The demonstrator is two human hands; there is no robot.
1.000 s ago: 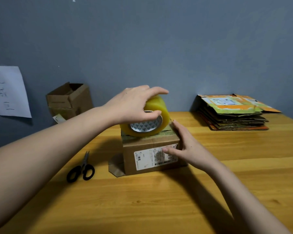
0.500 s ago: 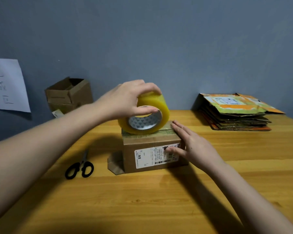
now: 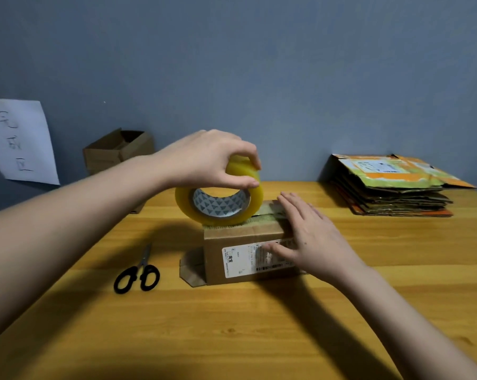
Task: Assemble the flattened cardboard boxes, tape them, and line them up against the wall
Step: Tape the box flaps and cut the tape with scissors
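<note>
On the wooden table [image 3: 259,338] the left hand [image 3: 204,157] grips the tape roll [image 3: 218,198] atop the cardboard box [image 3: 240,259]. The right hand [image 3: 311,239] presses flat-fingered, hiding the box's right end and part of its label; the tape strip is seemingly invisible.

The desk [image 3: 341,311] is varnished yellow wood with visible grain and a soft sheen. The tape roll [image 3: 218,200] is glossy, translucent yellow plastic film round a printed paper core. At centre, the box [image 3: 232,242] is matt brown cardboard bearing a smooth white paper label [image 3: 248,259]. At lower left, the scissors [image 3: 138,272] have shiny black plastic handles. The wall [image 3: 286,78] is matt blue-grey paint.
</note>
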